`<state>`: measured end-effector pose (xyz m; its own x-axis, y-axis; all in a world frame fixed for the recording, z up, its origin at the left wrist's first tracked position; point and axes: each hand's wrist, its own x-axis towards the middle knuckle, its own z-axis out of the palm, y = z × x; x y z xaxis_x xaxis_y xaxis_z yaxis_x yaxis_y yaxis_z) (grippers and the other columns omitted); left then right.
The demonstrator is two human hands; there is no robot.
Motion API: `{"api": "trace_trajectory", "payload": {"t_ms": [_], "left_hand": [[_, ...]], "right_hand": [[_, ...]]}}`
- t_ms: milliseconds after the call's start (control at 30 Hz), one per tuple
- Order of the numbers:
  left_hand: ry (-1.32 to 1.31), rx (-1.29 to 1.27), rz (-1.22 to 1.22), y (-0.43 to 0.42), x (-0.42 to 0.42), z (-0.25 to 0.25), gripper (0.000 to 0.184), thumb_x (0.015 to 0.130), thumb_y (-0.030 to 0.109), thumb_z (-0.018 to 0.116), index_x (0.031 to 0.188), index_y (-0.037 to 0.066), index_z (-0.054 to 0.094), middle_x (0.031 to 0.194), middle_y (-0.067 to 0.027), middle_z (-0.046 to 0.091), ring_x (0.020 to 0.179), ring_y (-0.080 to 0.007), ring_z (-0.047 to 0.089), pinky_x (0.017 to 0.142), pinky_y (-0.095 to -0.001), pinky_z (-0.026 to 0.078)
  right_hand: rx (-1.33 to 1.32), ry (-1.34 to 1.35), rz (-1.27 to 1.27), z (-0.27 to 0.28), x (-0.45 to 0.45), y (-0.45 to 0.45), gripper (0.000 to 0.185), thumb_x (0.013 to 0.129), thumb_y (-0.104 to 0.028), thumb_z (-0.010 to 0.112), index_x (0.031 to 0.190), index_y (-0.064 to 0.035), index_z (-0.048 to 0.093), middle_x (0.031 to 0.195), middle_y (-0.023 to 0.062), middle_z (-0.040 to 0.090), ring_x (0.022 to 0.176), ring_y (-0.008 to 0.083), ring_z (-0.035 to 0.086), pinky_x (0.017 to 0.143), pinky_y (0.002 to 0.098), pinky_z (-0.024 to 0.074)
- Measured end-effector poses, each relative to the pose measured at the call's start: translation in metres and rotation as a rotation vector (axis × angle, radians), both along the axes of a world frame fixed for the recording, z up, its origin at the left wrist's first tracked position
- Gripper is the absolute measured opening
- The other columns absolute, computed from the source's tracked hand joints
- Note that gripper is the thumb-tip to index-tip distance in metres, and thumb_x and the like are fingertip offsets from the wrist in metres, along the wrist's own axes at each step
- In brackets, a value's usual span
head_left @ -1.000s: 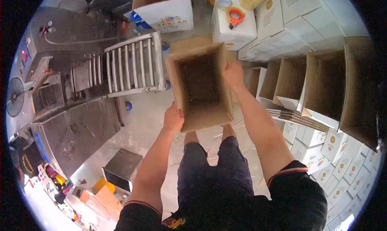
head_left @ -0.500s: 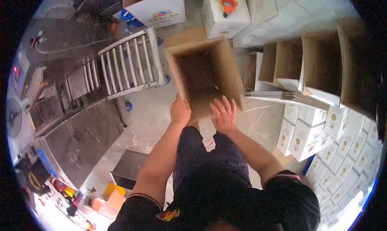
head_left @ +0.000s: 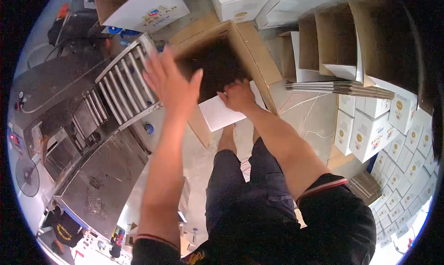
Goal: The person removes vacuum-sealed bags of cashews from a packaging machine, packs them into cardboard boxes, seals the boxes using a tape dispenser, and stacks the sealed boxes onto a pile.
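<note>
An open cardboard carton (head_left: pixel 257 56) stands in front of me with its dark inside facing up. Its flaps are folded outward, and the near flap (head_left: pixel 222 113) shows a white face. My left hand (head_left: pixel 173 84) is raised over the carton's left side, open, fingers spread, with nothing in it. On the near flap rests my right hand (head_left: pixel 239 96), open, its fingers reaching over the fold towards the inside.
To the left run a metal roller conveyor (head_left: pixel 127 80) and a dark metal table (head_left: pixel 104 177). Printed white cartons (head_left: pixel 370 133) are stacked at right, near flattened cardboard (head_left: pixel 342 87) and open cartons (head_left: pixel 337 43). A printed open carton (head_left: pixel 148 12) stands at upper left. A person (head_left: pixel 67 228) is at lower left.
The carton's near flap now lies folded outward, white side up. My left hand has let go of the carton's side and risen up and left. My right hand has moved slightly up and left.
</note>
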<state>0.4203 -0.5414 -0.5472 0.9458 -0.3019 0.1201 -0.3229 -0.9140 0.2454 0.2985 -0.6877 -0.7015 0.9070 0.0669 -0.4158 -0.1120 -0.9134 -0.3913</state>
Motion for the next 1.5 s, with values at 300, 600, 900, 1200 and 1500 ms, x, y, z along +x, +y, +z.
{"api": "trace_trajectory", "payload": {"t_ms": [300,600,900,1200,1500], "left_hand": [[0.199,0.280,-0.097,-0.042,-0.013,-0.021,0.102,0.067,0.038,0.084,0.143,0.002,0.028,0.147,-0.0202,0.034,0.136,-0.0419,0.031,0.111,-0.0560,0.025],[0.478,0.422,-0.173,-0.022,-0.074,-0.091,0.112,0.068,0.035,0.084,0.152,0.004,0.017,0.158,-0.0231,0.014,0.145,-0.0451,0.015,0.115,-0.0563,0.022],[0.602,0.481,-0.183,-0.027,-0.066,-0.092,0.117,0.068,0.045,0.083,0.154,0.005,0.014,0.159,-0.0238,0.009,0.146,-0.0457,0.012,0.117,-0.0545,0.017],[0.635,0.445,-0.247,0.007,-0.052,-0.089,0.121,0.062,0.040,0.088,0.154,0.008,0.017,0.161,-0.0181,0.009,0.147,-0.0414,0.010,0.118,-0.0535,0.014],[0.349,0.181,-0.290,0.042,-0.006,-0.031,0.086,0.075,0.032,0.079,0.146,0.005,0.037,0.153,-0.0208,0.030,0.146,-0.0360,0.021,0.117,-0.0523,0.019]], "right_hand": [[0.080,-0.106,0.008,0.001,-0.006,-0.019,0.036,0.093,-0.035,0.052,0.089,-0.0051,0.072,0.094,0.0180,0.067,0.101,0.0344,0.058,0.088,0.0515,0.0398],[0.428,-0.529,-0.053,0.058,-0.033,-0.016,0.033,0.077,-0.009,0.062,0.110,-0.0022,0.061,0.123,0.0196,0.056,0.114,0.0386,0.051,0.100,0.0507,0.0386],[0.621,-0.367,-0.693,0.067,-0.025,-0.114,0.049,0.099,-0.024,0.046,0.142,-0.0011,0.041,0.145,0.0226,0.042,0.134,0.0395,0.038,0.113,0.0423,0.0289],[0.376,-0.260,-0.516,0.038,-0.035,0.000,0.062,0.098,-0.040,0.041,0.150,-0.0097,0.030,0.153,0.0235,0.027,0.142,0.0405,0.024,0.113,0.0595,0.0151],[-0.076,-0.263,-0.418,0.029,-0.004,0.019,0.076,0.085,-0.052,0.062,0.148,-0.0190,0.035,0.151,0.0227,0.027,0.126,0.0479,0.040,0.100,0.0587,0.0379]]}}
